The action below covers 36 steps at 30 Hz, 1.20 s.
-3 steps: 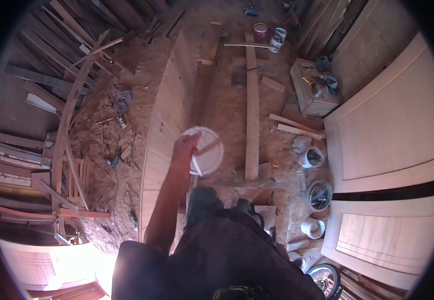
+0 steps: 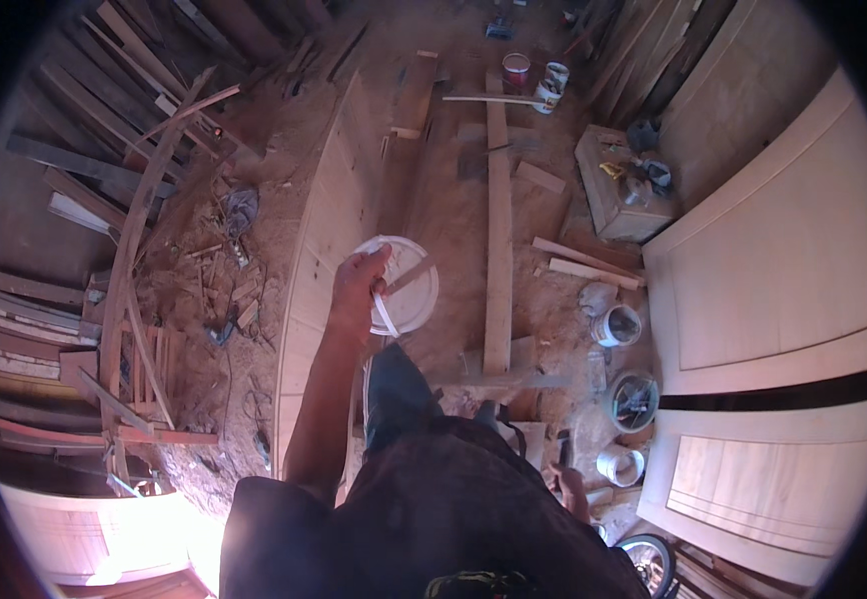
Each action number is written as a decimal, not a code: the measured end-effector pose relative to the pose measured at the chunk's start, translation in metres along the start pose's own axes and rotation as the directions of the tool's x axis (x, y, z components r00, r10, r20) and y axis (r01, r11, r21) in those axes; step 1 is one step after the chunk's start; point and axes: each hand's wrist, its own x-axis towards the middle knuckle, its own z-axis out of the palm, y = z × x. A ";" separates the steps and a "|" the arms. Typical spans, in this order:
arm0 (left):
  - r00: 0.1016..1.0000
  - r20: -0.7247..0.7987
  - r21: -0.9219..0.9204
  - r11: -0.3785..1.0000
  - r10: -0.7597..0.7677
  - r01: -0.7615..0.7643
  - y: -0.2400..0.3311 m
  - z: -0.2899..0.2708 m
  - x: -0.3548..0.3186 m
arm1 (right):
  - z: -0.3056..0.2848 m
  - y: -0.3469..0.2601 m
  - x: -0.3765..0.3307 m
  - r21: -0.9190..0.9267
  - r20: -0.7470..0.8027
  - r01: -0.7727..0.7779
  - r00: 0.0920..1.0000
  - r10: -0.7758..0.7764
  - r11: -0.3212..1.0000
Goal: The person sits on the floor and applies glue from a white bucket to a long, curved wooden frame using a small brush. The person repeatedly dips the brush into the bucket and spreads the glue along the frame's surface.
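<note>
My left hand point(image 2: 359, 285) grips the near left edge of a round white tub point(image 2: 416, 311). A white strip, perhaps its handle, hangs by my fingers, and a brown stick-like piece lies across the tub. At the lower right my right hand point(image 2: 571, 489) shows beside my dark shirt, with curled fingers. A narrow dark shape stands just above those fingers; what it is I cannot make out. Left of the tub runs a long pale wooden panel point(image 2: 306, 250), set on its edge.
A long board point(image 2: 496, 230) lies on the dirt floor ahead. White buckets point(image 2: 617, 325) and a basin point(image 2: 632, 401) line the right, beside large wooden doors point(image 2: 763, 250). A wooden box point(image 2: 623, 205) bears small items. Stacked planks point(image 2: 44, 309) fill the left; scraps point(image 2: 239, 270) litter the floor.
My right hand has come into view at the lower right. My left hand and the tub have shifted slightly left and away from me. One trouser leg shows further forward.
</note>
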 end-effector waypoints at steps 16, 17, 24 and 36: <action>0.973 0.015 -0.109 0.967 -0.228 0.229 -0.034 0.042 0.276 | 0.102 -0.190 0.048 0.002 -0.160 -0.251 0.956 0.248 0.968; 0.952 0.076 -0.146 0.941 -0.298 0.306 -0.038 0.045 0.287 | 0.115 -0.205 0.050 -0.050 -0.162 -0.246 0.958 0.235 0.968; 0.914 -0.018 -0.052 0.913 -0.406 0.404 -0.038 0.055 0.367 | 0.180 -0.347 0.100 -0.134 -0.134 -0.114 0.986 0.096 0.984; 0.959 -0.102 -0.112 0.961 -0.265 0.254 0.001 0.049 0.548 | 0.231 -0.511 0.192 -0.304 -0.086 -0.059 0.996 0.034 0.951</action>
